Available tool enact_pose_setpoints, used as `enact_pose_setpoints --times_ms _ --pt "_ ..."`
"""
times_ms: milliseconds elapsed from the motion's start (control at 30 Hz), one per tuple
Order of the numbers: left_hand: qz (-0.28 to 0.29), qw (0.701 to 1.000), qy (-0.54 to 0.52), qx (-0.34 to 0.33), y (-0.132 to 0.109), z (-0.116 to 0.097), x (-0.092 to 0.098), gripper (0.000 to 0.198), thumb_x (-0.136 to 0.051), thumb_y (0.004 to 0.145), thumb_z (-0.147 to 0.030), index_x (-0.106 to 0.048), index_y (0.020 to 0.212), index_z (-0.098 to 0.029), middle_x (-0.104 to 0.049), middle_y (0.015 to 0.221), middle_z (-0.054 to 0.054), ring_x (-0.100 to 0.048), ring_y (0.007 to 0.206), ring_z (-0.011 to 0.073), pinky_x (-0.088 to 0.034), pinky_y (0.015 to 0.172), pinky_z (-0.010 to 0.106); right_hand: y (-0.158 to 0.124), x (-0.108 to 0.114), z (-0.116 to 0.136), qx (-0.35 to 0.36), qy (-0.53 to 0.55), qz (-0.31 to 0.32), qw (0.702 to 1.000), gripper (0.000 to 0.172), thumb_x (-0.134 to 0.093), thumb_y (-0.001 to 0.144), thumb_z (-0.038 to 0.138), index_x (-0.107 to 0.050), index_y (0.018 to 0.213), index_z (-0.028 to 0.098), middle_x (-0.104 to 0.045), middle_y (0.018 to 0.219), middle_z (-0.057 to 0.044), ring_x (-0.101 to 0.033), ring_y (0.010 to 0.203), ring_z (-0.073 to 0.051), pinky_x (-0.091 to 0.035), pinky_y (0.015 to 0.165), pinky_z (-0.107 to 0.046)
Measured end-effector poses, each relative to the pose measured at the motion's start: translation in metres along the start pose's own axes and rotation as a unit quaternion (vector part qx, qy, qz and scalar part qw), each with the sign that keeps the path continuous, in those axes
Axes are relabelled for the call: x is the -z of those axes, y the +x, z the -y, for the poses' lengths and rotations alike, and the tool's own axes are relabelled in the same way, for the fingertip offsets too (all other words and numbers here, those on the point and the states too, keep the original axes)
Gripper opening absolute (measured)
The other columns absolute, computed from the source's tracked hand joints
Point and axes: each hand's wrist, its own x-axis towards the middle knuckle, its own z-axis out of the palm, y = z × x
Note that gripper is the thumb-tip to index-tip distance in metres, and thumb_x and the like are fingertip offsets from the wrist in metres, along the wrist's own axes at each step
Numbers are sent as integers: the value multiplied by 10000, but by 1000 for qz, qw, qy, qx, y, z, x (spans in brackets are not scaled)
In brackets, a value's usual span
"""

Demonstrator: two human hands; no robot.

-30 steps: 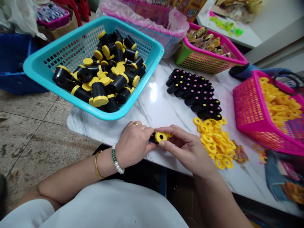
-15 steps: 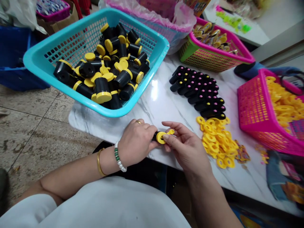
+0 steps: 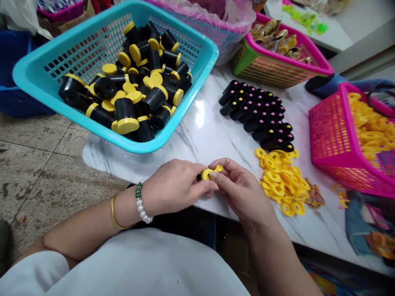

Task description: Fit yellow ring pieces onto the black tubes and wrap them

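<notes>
Above the table's front edge my two hands meet around one small piece. My left hand (image 3: 174, 185) is closed on a black plastic tube (image 3: 199, 177), most of it hidden by the fingers. Against the tube's end lies a yellow ring with a tab (image 3: 206, 174), pinched by the thumb and fingers of my right hand (image 3: 243, 191). Whether the ring is fixed on the tube I cannot tell. Right of my right hand is a heap of similar yellow rings (image 3: 279, 181). Behind it, black tubes with pink or yellow tips (image 3: 256, 111) lie side by side in rows.
A turquoise basket (image 3: 129, 144) of black canisters with yellow lids stands at the left. A pink basket (image 3: 330, 139) of yellow parts is at the right, a pink-and-green basket (image 3: 265, 68) behind. A blue tool (image 3: 342, 82) lies at the back right of the marbled table (image 3: 182, 142).
My left hand has shifted its grip, its thumb now stretched forward over the tube near the ring. My right hand still pinches the ring. The view has moved slightly.
</notes>
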Motion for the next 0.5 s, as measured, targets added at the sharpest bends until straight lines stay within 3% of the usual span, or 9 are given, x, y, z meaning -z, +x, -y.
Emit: enact_pose_setpoints --times_ms 133,300,433,500 --pt "-37 998 -40 35 9 2 0 258 -540 961 -301 -658 787 -151 -662 698 -1 -590 667 128 -396 623 242 -2 0 -2 0 -42 -6 999 344 -767 803 443 -559 907 191 -680 626 11 -683 565 -142 -549 606 -246" --pt "-34 992 -113 51 12 7 -2 221 -551 937 -262 -644 757 -173 -571 590 -52 -523 578 96 -363 565 219 -5 -4 -6 36 -43 -32 998 313 -743 827 432 -534 886 207 -634 635 43 -640 521 -118 -515 568 -240" --pt "-90 992 -90 -2 2 10 -14 160 -588 930 -312 -640 995 -176 -641 739 -25 -554 636 109 -426 623 229 -3 -1 -9 38 -30 -16 999 312 -729 840 440 -532 924 213 -619 637 50 -611 527 -105 -498 561 -228" --pt "-124 990 -47 -43 -3 12 -23 294 -675 876 -349 -616 1108 -179 -656 879 15 -580 715 132 -464 678 250 -3 2 -10 39 -14 -10 999 351 -757 811 452 -540 945 211 -623 690 45 -598 543 -94 -487 546 -218"
